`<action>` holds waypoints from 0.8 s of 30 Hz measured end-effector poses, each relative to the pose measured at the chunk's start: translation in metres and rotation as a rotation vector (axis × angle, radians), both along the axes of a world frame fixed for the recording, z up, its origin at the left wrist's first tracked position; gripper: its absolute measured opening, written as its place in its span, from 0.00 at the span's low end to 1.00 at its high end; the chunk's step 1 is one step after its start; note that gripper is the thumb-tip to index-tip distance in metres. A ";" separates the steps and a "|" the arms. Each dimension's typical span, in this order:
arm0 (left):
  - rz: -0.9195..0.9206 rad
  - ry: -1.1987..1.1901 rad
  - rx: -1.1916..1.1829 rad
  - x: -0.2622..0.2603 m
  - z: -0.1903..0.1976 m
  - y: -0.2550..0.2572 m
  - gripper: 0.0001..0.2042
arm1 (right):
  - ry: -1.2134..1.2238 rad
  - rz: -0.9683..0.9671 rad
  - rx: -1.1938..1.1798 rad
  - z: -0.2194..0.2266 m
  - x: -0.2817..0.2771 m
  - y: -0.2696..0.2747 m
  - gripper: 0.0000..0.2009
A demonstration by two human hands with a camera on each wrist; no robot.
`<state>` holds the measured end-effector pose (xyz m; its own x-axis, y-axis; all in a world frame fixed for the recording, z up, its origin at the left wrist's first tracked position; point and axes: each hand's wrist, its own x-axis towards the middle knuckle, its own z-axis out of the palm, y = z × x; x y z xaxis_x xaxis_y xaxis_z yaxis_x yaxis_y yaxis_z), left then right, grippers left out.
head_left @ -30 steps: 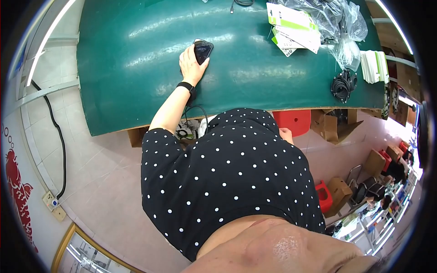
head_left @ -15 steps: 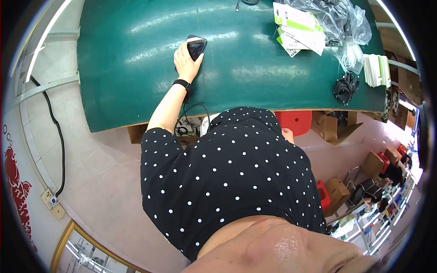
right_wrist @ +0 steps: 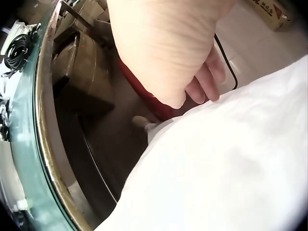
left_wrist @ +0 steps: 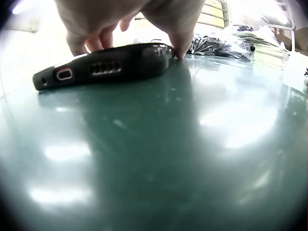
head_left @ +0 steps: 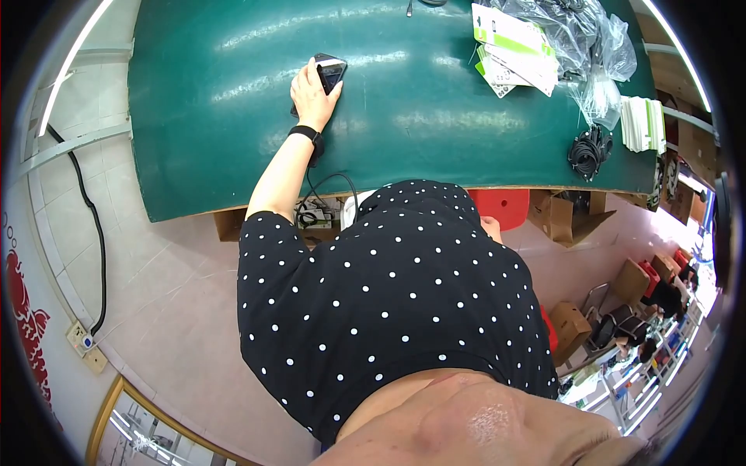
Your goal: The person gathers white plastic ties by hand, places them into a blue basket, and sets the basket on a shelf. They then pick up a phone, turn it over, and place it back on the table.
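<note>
On the green tabletop, my left hand [head_left: 312, 99] grips a dark smartphone [head_left: 333, 72] across its width. The left wrist view shows the thumb at one long edge and the fingers at the other. Facing that camera is the phone's bottom end [left_wrist: 106, 66], with its charging port and speaker slots, low over the table surface. My right hand [right_wrist: 166, 45] hangs below the table's edge, beside white cloth over my leg, its fingers loosely curled and holding nothing. Only a small part of this hand [head_left: 491, 228] shows in the head view.
Green-and-white packaging cards [head_left: 513, 50] and clear plastic bags [head_left: 610, 46] lie at the back right. Nearer the right end are a bundle of black cables [head_left: 590, 152] and stacked cards [head_left: 643, 124]. A red stool [head_left: 501, 208] and an open cardboard box [head_left: 563, 221] stand below the table edge.
My left hand has moved the phone left and slightly farther back across the table. The right hand has stayed low by my side.
</note>
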<state>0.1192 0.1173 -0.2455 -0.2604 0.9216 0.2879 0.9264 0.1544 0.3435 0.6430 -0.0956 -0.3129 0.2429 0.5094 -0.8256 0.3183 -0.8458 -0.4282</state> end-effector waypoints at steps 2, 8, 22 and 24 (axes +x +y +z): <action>-0.005 0.009 0.003 -0.002 -0.002 0.000 0.40 | -0.002 -0.004 -0.002 0.000 0.000 0.001 0.13; -0.037 0.056 -0.002 -0.006 -0.004 0.002 0.40 | -0.003 -0.008 -0.014 -0.005 0.003 0.001 0.13; -0.009 0.053 0.057 -0.009 0.002 0.001 0.41 | -0.024 0.014 0.006 -0.005 0.003 -0.003 0.14; -0.012 0.051 0.050 -0.011 0.002 0.001 0.41 | -0.023 0.004 -0.012 -0.003 0.003 -0.002 0.14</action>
